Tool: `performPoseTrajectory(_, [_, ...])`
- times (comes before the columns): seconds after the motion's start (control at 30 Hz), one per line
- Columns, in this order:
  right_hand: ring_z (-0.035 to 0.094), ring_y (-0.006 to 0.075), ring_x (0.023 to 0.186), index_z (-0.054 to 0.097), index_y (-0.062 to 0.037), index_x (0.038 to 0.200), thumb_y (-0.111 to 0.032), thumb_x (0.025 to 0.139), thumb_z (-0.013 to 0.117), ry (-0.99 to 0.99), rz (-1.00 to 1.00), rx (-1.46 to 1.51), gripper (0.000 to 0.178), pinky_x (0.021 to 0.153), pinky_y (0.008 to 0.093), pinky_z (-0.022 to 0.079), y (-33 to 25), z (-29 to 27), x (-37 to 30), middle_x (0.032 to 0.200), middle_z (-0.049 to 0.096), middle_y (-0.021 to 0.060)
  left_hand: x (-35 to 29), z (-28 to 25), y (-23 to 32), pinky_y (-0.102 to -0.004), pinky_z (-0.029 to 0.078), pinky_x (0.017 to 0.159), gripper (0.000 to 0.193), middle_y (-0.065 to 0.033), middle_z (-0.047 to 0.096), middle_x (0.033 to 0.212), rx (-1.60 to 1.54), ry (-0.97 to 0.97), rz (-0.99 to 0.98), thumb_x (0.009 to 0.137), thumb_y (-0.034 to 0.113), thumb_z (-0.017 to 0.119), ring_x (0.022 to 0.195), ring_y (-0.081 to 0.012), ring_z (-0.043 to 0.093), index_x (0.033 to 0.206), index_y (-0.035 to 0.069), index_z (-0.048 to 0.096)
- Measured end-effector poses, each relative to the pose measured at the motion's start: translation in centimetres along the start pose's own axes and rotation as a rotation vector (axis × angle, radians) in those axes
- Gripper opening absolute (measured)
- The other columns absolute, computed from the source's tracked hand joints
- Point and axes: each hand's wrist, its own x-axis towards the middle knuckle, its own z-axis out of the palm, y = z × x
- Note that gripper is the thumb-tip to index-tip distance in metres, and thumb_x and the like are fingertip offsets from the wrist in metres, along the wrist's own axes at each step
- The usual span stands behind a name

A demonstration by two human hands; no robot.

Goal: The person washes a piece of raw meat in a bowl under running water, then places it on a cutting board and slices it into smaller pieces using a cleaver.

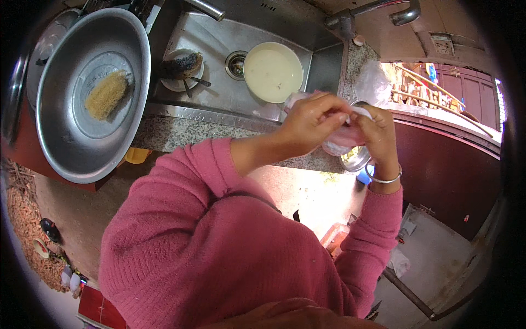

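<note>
Over the counter at the sink's right corner, my left hand (315, 123) and my right hand (377, 131) come together, fingers closed on a thin pinkish-white plastic bag (342, 137). The bag's folds are bunched between them, and what it contains is hard to make out. Just below the bag, partly hidden, is a small metal container (355, 159) with pale yellow bits in it. Near my left hand, a round bowl (273, 71) of cloudy, pale liquid stands in the steel sink (219, 44). A metal bangle circles my right wrist.
At left, a large metal basin (52, 126) holds a tan fibrous scrubber (108, 94). A small plate (174, 85) with a dark brush (181, 66) and utensil handles lies in the sink. A faucet (205, 8) reaches over it. Clear plastic (374, 82) lies on the right ledge.
</note>
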Motion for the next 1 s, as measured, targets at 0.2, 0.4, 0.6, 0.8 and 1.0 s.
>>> performPoseTrajectory(0.2, [0.041,0.0043,0.051,0.056,0.0018,0.065,-0.005,0.068,0.048,0.073,0.088,0.171,0.011,0.046,0.0187,0.032,-0.2,-0.6,-0.7,0.057,0.048,-0.0018,2.1,0.1,0.5,-0.0364,0.037,0.08,0.042,-0.0136,0.052,0.095,0.318,-0.177,0.273,0.069,0.022,0.061,0.089,-0.0295,0.049,0.105,0.006,0.047])
performPoseTrajectory(0.4, [0.042,0.006,0.049,0.054,0.0009,0.063,-0.004,0.066,0.047,0.167,0.197,0.384,0.009,0.046,0.0184,0.033,-0.6,-0.8,-1.1,0.058,0.049,-0.0003,2.9,-1.2,-0.8,-0.0362,0.039,0.077,0.048,-0.0116,0.055,0.095,0.673,-0.34,0.148,0.059,0.023,0.063,0.089,-0.0278,0.052,0.103,0.009,0.048])
performPoseTrajectory(0.6, [0.049,0.0115,0.052,0.053,0.0037,0.069,-0.005,0.065,0.048,0.25,0.22,0.507,0.011,0.048,0.0223,0.041,-0.4,-0.7,-1.0,0.062,0.052,0.0056,3.1,-3.0,-3.1,-0.0355,0.042,0.073,0.044,-0.0109,0.055,0.092,0.682,-0.299,-0.018,0.059,0.021,0.065,0.087,-0.0273,0.053,0.099,0.011,0.051])
performPoseTrajectory(0.8, [0.056,0.0207,0.06,0.049,0.0068,0.08,-0.007,0.067,0.05,0.395,0.103,0.791,0.019,0.056,0.0299,0.048,-0.8,-3.2,-1.0,0.07,0.054,0.0132,2.5,-5.9,-7.6,-0.029,0.043,0.053,0.017,-0.0077,0.056,0.066,0.561,-0.03,-0.22,0.07,0.015,0.057,0.059,-0.02,0.054,0.083,0.005,0.055])
performPoseTrajectory(1.0, [0.055,0.0189,0.06,0.05,0.0045,0.082,-0.006,0.067,0.05,0.355,0.011,0.868,0.018,0.058,0.0264,0.047,-0.9,-3.3,-0.4,0.071,0.055,0.0119,0.9,-5.3,-6.4,-0.0221,0.041,0.048,0.016,-0.0015,0.051,0.061,-0.159,-0.07,-0.69,0.081,0.016,0.049,0.052,-0.0109,0.048,0.085,0.003,0.055])
